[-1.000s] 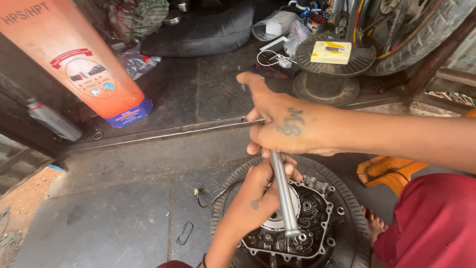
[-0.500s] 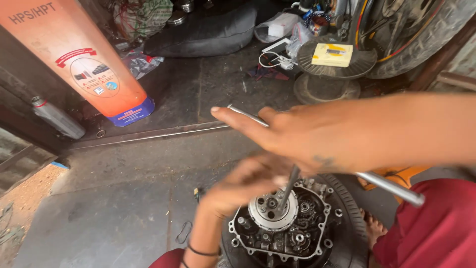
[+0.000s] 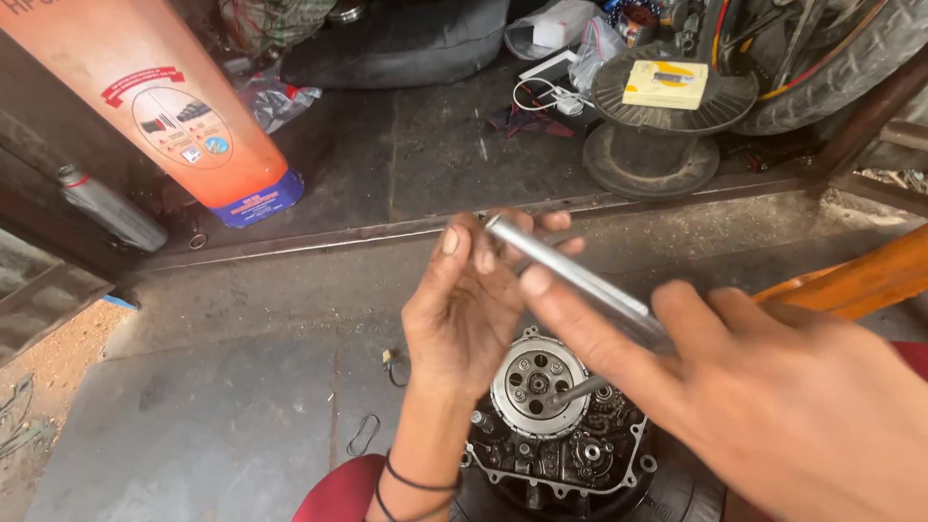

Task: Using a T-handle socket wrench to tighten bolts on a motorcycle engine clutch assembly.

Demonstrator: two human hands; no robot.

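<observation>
A silver T-handle wrench (image 3: 570, 275) stands over an open engine case (image 3: 561, 454) in the head view. Its shaft tip rests on a bolt of the round clutch plate (image 3: 530, 382). My left hand (image 3: 469, 314) rises from below, its fingers curled around the near end of the crossbar. Blurred at the lower right, my right hand (image 3: 773, 406) has its index finger and thumb laid along the other half of the crossbar. The engine case sits in a black tyre (image 3: 677, 488).
A big orange cone-shaped container (image 3: 164, 116) leans at the upper left, with a grey bottle (image 3: 111, 208) beside it. A yellow box (image 3: 665, 83) lies on a round spool, next to a tyre (image 3: 841, 68). An orange wooden piece (image 3: 855, 280) is at right. A metal rail (image 3: 367, 232) crosses the floor.
The wrench's crossbar has swung round on its shaft between my hands. My right hand moved from above the engine to the lower right, and my left hand rose to the bar's end.
</observation>
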